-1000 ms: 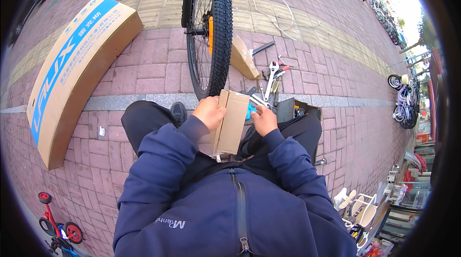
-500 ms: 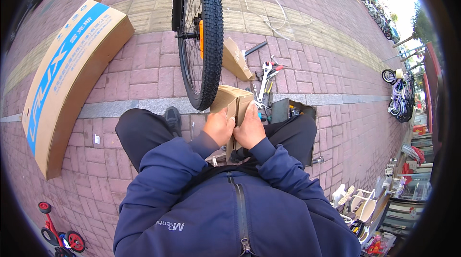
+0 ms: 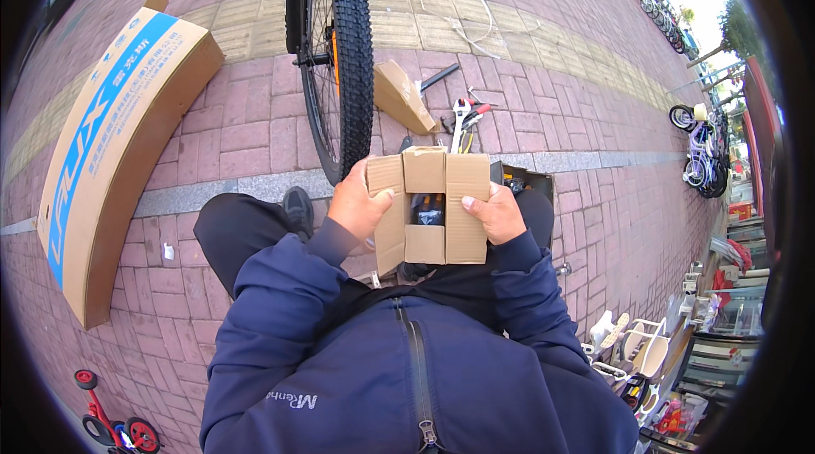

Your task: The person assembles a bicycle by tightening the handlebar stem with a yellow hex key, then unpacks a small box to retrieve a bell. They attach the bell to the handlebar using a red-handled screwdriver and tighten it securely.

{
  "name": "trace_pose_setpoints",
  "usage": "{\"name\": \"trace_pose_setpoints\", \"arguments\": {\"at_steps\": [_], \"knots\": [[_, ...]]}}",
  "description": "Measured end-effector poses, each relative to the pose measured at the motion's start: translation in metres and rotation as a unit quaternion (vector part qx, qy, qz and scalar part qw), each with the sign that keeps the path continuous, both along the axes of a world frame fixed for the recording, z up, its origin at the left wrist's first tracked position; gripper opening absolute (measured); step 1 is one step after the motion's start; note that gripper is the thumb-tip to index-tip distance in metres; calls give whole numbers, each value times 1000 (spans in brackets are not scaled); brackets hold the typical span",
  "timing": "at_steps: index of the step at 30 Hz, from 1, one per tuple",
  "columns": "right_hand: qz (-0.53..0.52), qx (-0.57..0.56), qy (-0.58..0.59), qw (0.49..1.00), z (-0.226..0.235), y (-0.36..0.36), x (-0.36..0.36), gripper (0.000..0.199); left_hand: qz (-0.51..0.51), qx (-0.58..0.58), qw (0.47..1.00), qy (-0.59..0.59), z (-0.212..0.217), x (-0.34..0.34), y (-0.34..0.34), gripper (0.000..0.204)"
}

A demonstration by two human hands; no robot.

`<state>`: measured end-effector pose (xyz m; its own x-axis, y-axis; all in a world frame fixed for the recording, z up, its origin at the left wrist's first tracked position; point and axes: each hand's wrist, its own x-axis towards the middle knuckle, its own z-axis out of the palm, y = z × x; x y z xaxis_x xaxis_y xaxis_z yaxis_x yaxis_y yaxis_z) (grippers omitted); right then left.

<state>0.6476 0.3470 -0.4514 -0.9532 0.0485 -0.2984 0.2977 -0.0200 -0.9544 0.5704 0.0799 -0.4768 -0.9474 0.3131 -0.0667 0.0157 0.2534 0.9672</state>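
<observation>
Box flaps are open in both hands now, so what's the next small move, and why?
Probably reach the right hand into the small cardboard box and lift out the dark item inside. All four flaps are folded back, the left hand already steadies the box from its side, and the item sits exposed in the opening. What the item is cannot be told from here.

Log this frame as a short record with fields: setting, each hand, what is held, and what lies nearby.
setting: outdoor brick pavement
left hand: grip on the left flap of the small cardboard box
right hand: grip on the box's right flap
box state: flaps spread open, a dark item inside, kind unclear
ahead: bicycle wheel, upright, just beyond the box
left: large cardboard carton lying on the pavement
beyond box: hand tools and a cardboard scrap
</observation>
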Motion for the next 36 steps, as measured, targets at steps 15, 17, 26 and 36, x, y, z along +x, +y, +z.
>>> {"name": "trace_pose_setpoints", "arguments": {"at_steps": [15, 17, 26, 36], "knots": [[140, 100, -28, 985, 47, -15, 3, 32, -137, -124, 942, 280, 20, -2, -4, 57], [155, 70, -30, 985, 45, -12, 1, 34, -112, -30, 982, 148, 30, -16, -15, 32], [189, -124, -6, 974, 51, -19, 4, 44, 162, -94, 862, 470, 51, -23, -2, 27], [110, -159, 10, 981, 38, -20, 13, 41, -26, -164, 846, 507, 39, 25, 17, 29]]}}
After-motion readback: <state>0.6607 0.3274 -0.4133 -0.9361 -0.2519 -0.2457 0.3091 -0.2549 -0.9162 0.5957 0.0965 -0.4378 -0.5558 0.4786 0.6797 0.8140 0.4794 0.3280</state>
